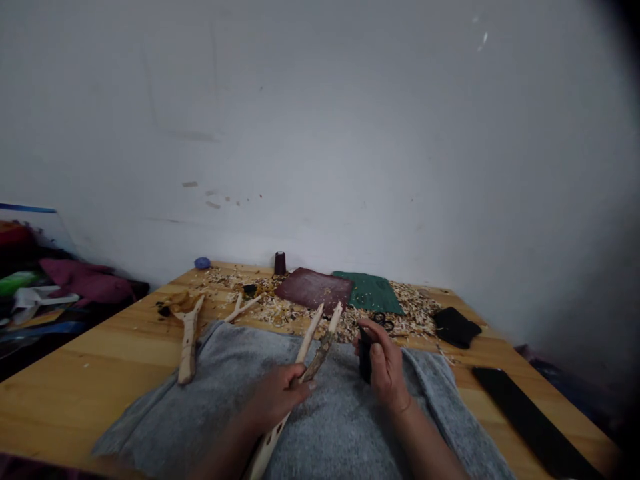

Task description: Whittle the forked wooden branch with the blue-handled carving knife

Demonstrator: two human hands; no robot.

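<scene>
1. While closing the left hand point(280, 397) around a forked stick point(323, 353), points both prongs up and away, toward a maroon sheet point(310, 287). Grasps near the fork, probably to steady both prongs at once. Covers the meeting point with the fingers, so cannot tell the shape of the join.
2. Shows bare pale wood on one prong, and rough bark on the other up to a peeled tip; shows dark holes in the handle, below the left hand.
3. Grasps a black tool point(365, 357) roughly upright in the right hand point(383, 360), with fingers curled round. Holds it apart from the forked stick, perhaps for clearance. Cannot tell the kind of tool.
4. Spreads a grey cloth point(225, 380) beneath both hands, likely as padding.
5. Rests a pale carved fork point(187, 347) at the cloth's left edge and a smaller forked piece point(241, 310) beyond, seemingly to free the middle.
6. Scatters shavings point(415, 307) across the far part of the wooden table point(65, 373), around the maroon sheet and a green sheet point(373, 292); includes scissors point(384, 321) just beyond the right hand, conveniently near.
7. Stands a spool point(280, 263) at the back; sets a black pouch point(457, 327) and dark slab point(530, 417) to the right, apparently out of the way.
</scene>
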